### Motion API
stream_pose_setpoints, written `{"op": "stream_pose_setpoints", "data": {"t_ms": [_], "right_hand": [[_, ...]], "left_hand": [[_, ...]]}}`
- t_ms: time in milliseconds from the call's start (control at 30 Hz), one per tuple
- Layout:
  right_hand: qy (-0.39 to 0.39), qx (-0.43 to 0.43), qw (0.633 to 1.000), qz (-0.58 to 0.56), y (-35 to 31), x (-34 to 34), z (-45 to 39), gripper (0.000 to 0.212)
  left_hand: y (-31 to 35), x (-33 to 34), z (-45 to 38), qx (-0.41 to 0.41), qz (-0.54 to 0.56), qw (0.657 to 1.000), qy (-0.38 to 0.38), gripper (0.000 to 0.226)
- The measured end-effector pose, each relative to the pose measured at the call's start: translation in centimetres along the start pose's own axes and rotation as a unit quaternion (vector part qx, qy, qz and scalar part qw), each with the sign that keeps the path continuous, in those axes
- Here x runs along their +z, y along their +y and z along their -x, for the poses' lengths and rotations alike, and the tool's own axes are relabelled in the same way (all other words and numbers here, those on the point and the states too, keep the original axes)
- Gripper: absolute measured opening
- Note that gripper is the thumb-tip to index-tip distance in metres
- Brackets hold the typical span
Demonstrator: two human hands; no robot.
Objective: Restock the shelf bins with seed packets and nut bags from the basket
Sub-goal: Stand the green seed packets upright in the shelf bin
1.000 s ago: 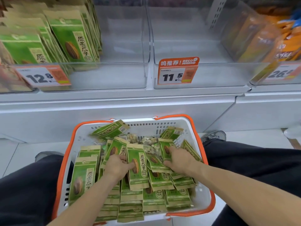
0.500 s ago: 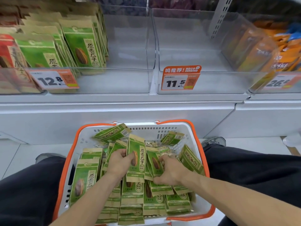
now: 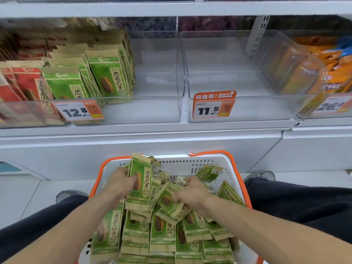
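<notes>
Head view, hands: Compared with a second ago, both hands have come up from the pile in the basket (image 3: 207,164). The left hand (image 3: 119,184) now grips an upright green seed packet (image 3: 140,182), fingers curled round its left edge; half a second ago that packet sat lower, level with the others. More packets appear bunched behind it, though the count cannot be read. The right hand (image 3: 190,193) grips a tilted packet (image 3: 168,199) at its right side, fingers curled over the edge, with further packets fanned beneath it. The two handfuls touch at the middle.

Head view, basket: The white basket with the orange rim rests between the person's knees, still heaped with green packets. Paler nut bags (image 3: 163,176) show at the far end, partly covered.

Head view, shelf: The camera has tipped up, so more of the shelf is visible than before. The left bin (image 3: 158,111), behind the 12.8 price tag (image 3: 79,111), holds green packets at its left side only. The middle bin (image 3: 247,109), behind the 11.5 tag (image 3: 214,104), is bare. Orange bags (image 3: 331,73) fill the right bin.

Meaning for the task: The gathering step looks nearly complete. The likely next step is a lift to the left bin, where matching packets already stand
</notes>
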State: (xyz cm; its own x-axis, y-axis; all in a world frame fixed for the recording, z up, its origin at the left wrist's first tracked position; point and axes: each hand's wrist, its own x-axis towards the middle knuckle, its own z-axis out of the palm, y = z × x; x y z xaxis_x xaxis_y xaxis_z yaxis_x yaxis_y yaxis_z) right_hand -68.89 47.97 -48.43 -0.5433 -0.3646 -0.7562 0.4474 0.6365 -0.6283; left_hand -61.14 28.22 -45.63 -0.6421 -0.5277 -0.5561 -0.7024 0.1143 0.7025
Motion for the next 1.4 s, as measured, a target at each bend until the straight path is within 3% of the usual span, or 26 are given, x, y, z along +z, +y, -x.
{"op": "stream_pose_setpoints", "data": {"t_ms": [67, 267, 333, 433, 533, 600, 733, 833, 933, 1033, 1167, 1300, 1400], "right_hand": [[-0.032, 0.012, 0.998, -0.054, -1.2, -0.3, 0.4, 0.076], [-0.024, 0.039, 0.998, 0.040, -0.1, 1.4, -0.2, 0.030], [-0.024, 0.055, 0.997, 0.048, 0.7, 2.1, -1.0, 0.027], [0.023, 0.014, 0.986, 0.163, 1.3, 2.8, -2.8, 0.026], [0.080, -0.032, 0.971, 0.224, 0.7, 2.9, -3.8, 0.016], [0.078, -0.036, 0.971, 0.222, 0.0, 2.6, -4.7, 0.007], [0.041, 0.007, 0.982, 0.185, -1.3, 3.0, -6.6, 0.018], [0.016, 0.024, 0.984, 0.178, -1.7, 4.0, -7.3, 0.010], [-0.075, 0.062, 0.992, 0.084, -2.6, 3.8, -6.8, 0.011], [-0.139, 0.070, 0.984, 0.081, -3.0, 1.9, -5.7, 0.017], [-0.144, 0.009, 0.987, 0.077, -3.2, -1.0, -3.8, 0.028], [-0.170, -0.091, 0.974, 0.118, -4.9, -2.4, -1.3, 0.033], [-0.105, -0.166, 0.968, 0.159, -6.8, -3.0, 0.7, 0.035]], "left_hand": [[0.0, -0.5, -0.3, -0.019, 0.007, 1.000, -0.016, 0.021], [-3.0, 1.5, -0.2, -0.078, 0.032, 0.995, -0.052, 0.015], [-4.2, 2.3, -0.1, -0.095, 0.046, 0.993, -0.048, 0.011], [-5.3, 2.7, 0.0, -0.099, 0.057, 0.993, -0.033, 0.007], [-5.5, 2.4, 0.2, -0.105, 0.074, 0.992, -0.003, 0.017], [-5.7, 2.1, 0.3, -0.112, 0.083, 0.990, 0.022, 0.020], [-6.1, 1.4, 0.1, -0.115, 0.120, 0.985, 0.035, 0.020], [-6.6, 1.1, -0.1, -0.105, 0.127, 0.985, 0.045, 0.019], [-6.7, 0.9, -0.3, -0.070, 0.109, 0.989, 0.073, 0.011], [-7.0, 1.1, -0.6, -0.030, 0.036, 0.992, 0.113, 0.011], [-6.3, 1.8, -0.6, -0.017, 0.038, 0.991, 0.127, 0.019], [-3.2, 2.3, 0.6, 0.003, 0.153, 0.987, 0.056, 0.013], [0.4, 2.0, 2.3, 0.073, 0.191, 0.978, 0.049, 0.014]]}}
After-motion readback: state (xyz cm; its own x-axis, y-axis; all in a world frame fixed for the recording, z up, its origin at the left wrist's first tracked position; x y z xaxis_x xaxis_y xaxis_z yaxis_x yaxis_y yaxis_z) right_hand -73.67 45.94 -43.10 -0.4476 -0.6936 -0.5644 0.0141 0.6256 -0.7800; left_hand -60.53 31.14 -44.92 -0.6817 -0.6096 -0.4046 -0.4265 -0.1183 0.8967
